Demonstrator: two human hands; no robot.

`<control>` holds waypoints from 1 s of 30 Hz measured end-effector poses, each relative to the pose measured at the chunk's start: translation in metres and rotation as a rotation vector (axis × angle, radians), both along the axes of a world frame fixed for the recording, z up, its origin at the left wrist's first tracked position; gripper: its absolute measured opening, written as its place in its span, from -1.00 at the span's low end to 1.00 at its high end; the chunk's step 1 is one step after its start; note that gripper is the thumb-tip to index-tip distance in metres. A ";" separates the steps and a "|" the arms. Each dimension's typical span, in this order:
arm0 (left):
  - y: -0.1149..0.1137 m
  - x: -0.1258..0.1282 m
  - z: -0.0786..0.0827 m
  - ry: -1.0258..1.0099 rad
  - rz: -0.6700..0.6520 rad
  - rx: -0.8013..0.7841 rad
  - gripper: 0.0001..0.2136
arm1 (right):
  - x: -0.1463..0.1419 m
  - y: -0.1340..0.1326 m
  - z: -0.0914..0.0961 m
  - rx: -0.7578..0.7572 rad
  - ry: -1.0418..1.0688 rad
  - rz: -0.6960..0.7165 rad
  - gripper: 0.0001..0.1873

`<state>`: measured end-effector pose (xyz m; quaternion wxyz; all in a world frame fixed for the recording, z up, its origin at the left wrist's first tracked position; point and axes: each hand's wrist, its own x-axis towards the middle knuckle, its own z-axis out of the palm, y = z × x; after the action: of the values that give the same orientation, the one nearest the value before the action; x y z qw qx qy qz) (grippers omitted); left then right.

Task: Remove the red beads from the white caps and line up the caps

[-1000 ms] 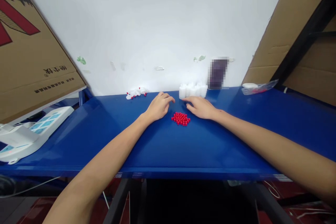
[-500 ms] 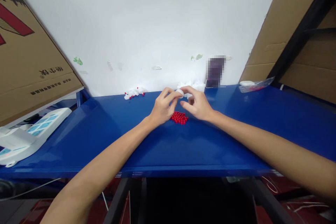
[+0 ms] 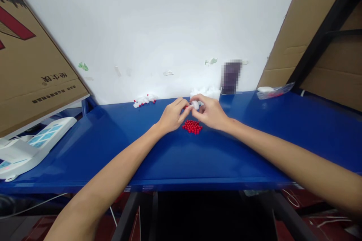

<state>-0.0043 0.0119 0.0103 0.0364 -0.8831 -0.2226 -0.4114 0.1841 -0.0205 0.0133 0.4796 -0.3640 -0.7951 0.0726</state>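
Observation:
My left hand (image 3: pixel 171 114) and my right hand (image 3: pixel 210 112) meet over the blue table (image 3: pixel 175 158), just behind a small heap of red beads (image 3: pixel 192 126). Both pinch a small white plastic piece (image 3: pixel 195 104) between their fingertips, and a speck of red shows at the left fingertips. A cluster of white plastic pieces (image 3: pixel 206 92) stands against the wall right behind the hands. Further left by the wall lies a little pile of white pieces with red beads in them (image 3: pixel 144 99).
A white device with blue keys (image 3: pixel 28 148) lies at the table's left end under a leaning cardboard box (image 3: pixel 31 56). A clear bag with a white lid (image 3: pixel 273 91) lies at the back right, beside cardboard and a black frame (image 3: pixel 325 34). A blurred dark object (image 3: pixel 231 76) leans on the wall.
Both hands lifted from the table, took a white piece from the cluster, and have drawn together around it; they now sit a little lower and closer than half a second ago.

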 end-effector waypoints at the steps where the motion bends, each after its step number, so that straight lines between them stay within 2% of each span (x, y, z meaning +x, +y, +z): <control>1: 0.000 -0.001 0.000 0.036 -0.003 0.001 -0.81 | 0.000 0.000 0.000 0.040 -0.022 0.007 -0.80; 6: -0.002 -0.003 0.004 0.121 0.004 0.059 -0.76 | 0.003 0.000 0.003 0.176 -0.071 0.096 -0.81; 10: -0.004 -0.002 0.006 0.160 -0.007 0.079 -0.71 | 0.008 -0.002 0.006 0.142 -0.163 0.120 -0.93; 15: -0.005 0.000 0.007 0.128 -0.034 0.041 -0.65 | 0.008 -0.005 0.010 0.054 -0.187 0.134 -0.96; 19: -0.011 0.003 0.009 0.042 -0.070 -0.053 -0.59 | 0.006 -0.008 0.016 -0.028 -0.172 0.180 -0.89; 24: -0.019 0.013 0.009 -0.126 -0.124 -0.374 -0.54 | 0.005 -0.008 0.020 -0.090 -0.089 0.226 -0.81; 26: -0.018 0.012 0.011 -0.195 -0.125 -0.454 -0.54 | 0.006 -0.007 0.019 -0.124 -0.067 0.218 -0.76; 28: -0.014 0.006 0.014 -0.266 -0.079 -0.448 -0.54 | 0.008 -0.005 0.017 -0.125 -0.040 0.185 -0.74; 30: -0.007 -0.005 0.017 -0.248 -0.005 -0.359 -0.55 | 0.010 -0.003 0.015 -0.108 -0.009 0.142 -0.74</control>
<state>-0.0090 0.0050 0.0277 -0.1501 -0.8186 -0.2929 -0.4707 0.1943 -0.0233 0.0287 0.4492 -0.3325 -0.8161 0.1474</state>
